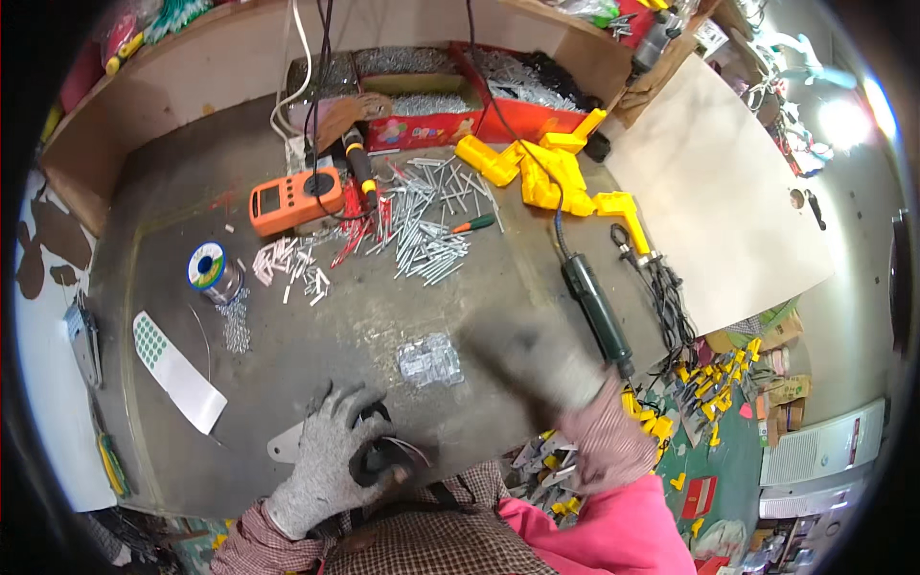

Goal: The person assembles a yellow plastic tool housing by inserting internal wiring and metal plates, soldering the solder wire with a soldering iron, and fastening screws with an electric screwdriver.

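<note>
Print [433,130] in bright colours marks a red box [422,143] beyond the clear packet [430,361]. Below-left of that packet, the left hand [335,448] clasps a dark wired part [365,462]; just right of it, the right hand [537,359] is blurred, its grip impossible to tell.

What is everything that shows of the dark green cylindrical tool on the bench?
The dark green cylindrical tool looks like plastic or painted metal, with a darker near end. It lies slantwise on the bench, far end leftward, where a cord leads off. The blurred right hand is left of its near end; whether they touch cannot be told.
</note>
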Demonstrator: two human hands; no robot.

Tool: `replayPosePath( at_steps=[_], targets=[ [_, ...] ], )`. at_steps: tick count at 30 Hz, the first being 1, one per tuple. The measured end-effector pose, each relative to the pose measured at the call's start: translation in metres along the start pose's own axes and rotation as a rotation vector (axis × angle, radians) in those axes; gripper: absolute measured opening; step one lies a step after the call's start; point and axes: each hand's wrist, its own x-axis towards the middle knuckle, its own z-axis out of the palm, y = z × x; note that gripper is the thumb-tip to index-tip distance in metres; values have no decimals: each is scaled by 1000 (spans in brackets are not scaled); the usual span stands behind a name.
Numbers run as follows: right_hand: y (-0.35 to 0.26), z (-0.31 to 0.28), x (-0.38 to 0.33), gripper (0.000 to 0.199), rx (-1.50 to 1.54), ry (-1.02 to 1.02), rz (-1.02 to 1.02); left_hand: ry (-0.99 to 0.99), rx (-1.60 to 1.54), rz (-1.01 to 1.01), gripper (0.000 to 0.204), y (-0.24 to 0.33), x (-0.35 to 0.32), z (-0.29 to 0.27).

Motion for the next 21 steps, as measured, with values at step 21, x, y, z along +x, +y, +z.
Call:
replayPosePath(
  at_steps=[21],
  targets=[
    [231, -232, 84, 43, -817, 585, 757, -24, 254, -96, 63, 1, 9, 24]
  ],
)
